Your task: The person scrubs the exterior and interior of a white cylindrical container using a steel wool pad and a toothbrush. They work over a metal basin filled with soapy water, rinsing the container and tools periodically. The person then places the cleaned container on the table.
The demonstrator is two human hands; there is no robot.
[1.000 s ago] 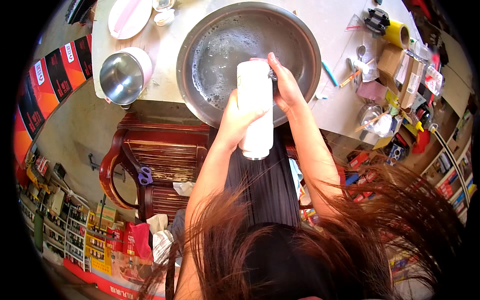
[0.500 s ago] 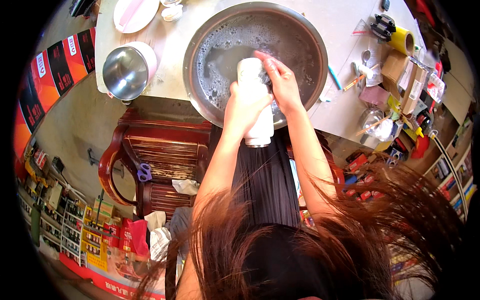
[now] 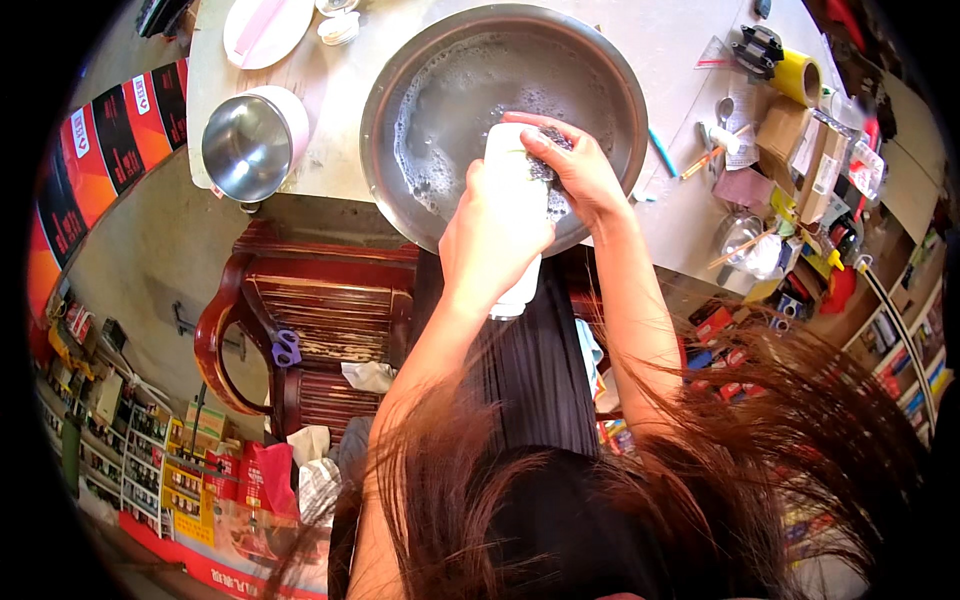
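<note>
A white bottle, perhaps a thermos [image 3: 506, 160], is tilted over the near side of a wide metal basin [image 3: 374, 140] holding cloudy, sudsy water. My left hand [image 3: 492, 238] is wrapped round the bottle's middle, its lower end showing below my fingers. In my right hand [image 3: 590, 175] is a dark, wiry scrubber [image 3: 547, 160], pressed against the bottle's upper right side. Part of the scrubber is hidden by my fingers.
Left of the basin, a metal-lined white pot [image 3: 248, 148] lies with its mouth toward me. Behind it is a white plate [image 3: 290, 40]. Yellow tape [image 3: 798, 78], boxes and small tools crowd the table's right. A wooden chair [image 3: 325, 300] holds purple scissors [image 3: 286, 347].
The bottle and my left hand have come slightly nearer to me. My right hand has turned, and the scrubber now shows against the bottle's side.
</note>
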